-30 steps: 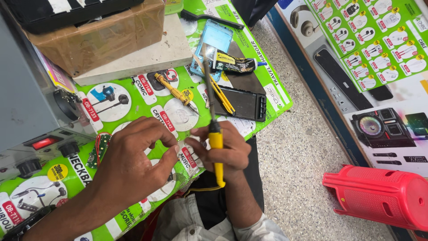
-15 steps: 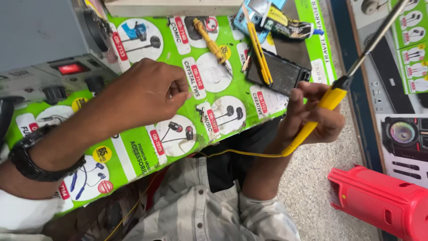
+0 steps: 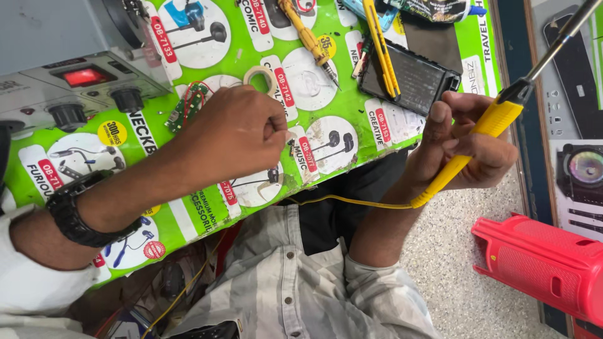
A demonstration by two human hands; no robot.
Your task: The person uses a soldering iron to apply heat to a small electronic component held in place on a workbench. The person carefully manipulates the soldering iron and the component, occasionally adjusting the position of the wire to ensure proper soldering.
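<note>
Right hand (image 3: 468, 147) holding a soldering iron (image 3: 496, 119), grip closed around its yellow handle, just off the near edge of the counter (image 3: 352, 135) and above the lap. Iron showing a slim yellow plastic body, a dark collar at the front and a bare metal shaft angling up and right out of frame; tip not in view. Thin yellow cord (image 3: 352, 201) trailing from the handle's butt end, sagging leftward across the dark trousers toward the striped grey shirt (image 3: 282, 282). Left hand (image 3: 242, 129) resting on the green printed counter covering, grip curled shut into a loose fist with fingertips pinched together; whether anything small is being pinched cannot be told. Black wristwatch (image 3: 78, 213) sitting on the left wrist. Small green circuit board (image 3: 185, 103) with red wires lying just beside the left hand, a roll of pale tape (image 3: 260, 75) just beyond the knuckles. Black rectangular device (image 3: 408, 78) lying near the right hand, yellow tweezers (image 3: 380, 47) resting across it. Grey bench unit (image 3: 81, 81) with a glowing red switch standing at the far left. Red speaker (image 3: 540, 263) lying on the speckled floor at lower right, well apart from the counter.
</note>
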